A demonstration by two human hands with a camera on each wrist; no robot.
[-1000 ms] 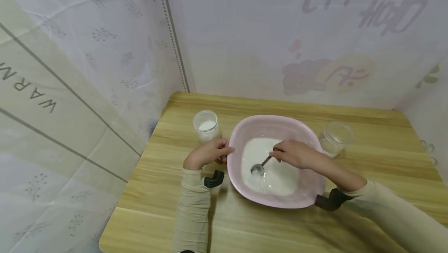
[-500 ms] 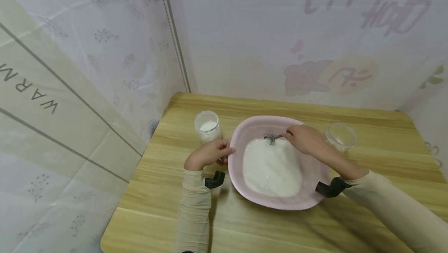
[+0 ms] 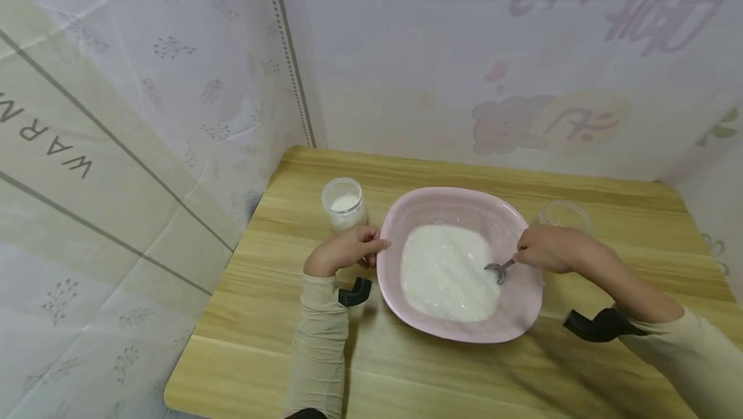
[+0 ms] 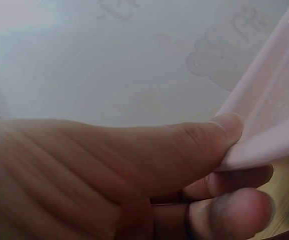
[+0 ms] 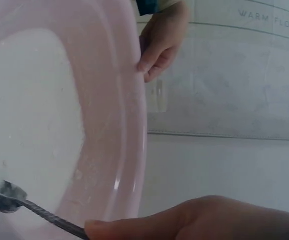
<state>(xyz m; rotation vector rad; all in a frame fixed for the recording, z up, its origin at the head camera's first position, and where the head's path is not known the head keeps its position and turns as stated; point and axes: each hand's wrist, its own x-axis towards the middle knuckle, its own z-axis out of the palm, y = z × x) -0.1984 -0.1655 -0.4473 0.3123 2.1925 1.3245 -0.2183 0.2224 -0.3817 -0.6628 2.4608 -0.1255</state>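
A pink plastic basin (image 3: 525,306) with a milky white liquid (image 3: 444,264) in its bottom stands on the table. My left hand (image 3: 347,251) pinches its left rim, thumb over the top and fingers underneath, as the left wrist view shows close up. My right hand (image 3: 554,249) holds a metal spoon (image 3: 498,271) by its handle, over the basin's right side. In the right wrist view the bowl of the spoon (image 5: 7,196) lies at the edge of the liquid and looks wet.
Beside the basin on the left stands a clear jar (image 3: 345,207) partly filled with something white. A second clear jar (image 3: 567,213) stands at the right, partly hidden behind my right hand. The wooden table (image 3: 255,341) meets printed cloth walls at the back and left.
The spoon in my right hand has swept through the liquid, first to the far side of the basin, then round to the right side. My left hand stays on the rim.
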